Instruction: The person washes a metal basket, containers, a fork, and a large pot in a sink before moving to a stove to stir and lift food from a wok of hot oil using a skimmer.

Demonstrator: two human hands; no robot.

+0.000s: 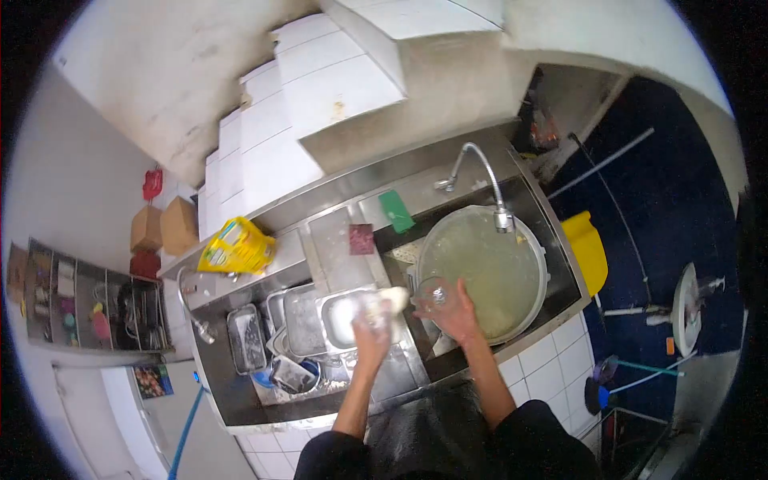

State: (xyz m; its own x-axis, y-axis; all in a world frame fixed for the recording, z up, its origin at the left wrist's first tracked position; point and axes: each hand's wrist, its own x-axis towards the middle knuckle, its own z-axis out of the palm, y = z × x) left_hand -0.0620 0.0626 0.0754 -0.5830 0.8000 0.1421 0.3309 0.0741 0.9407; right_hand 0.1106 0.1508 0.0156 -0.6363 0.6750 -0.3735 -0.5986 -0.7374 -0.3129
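Note:
My right hand [458, 314] holds a clear glass [433, 293] at the near left rim of a large round tub [542, 280] of cloudy water. My left hand [371, 340], smeared by motion, is closed on a cream-coloured, sponge-like thing [393, 299]; its exact kind I cannot tell. Below that hand, a metal pan [326, 318] with white suds stands at the right edge of the left basin. The hands are a short way apart, over the divider between the basins.
Metal trays [304, 320] and containers fill the left basin. A green pad [395, 211] and a dark red pad [362, 239] lie on the steel counter. A yellow pouch [238, 246] stands behind the left basin. An arched tap [502, 216] hangs over the tub.

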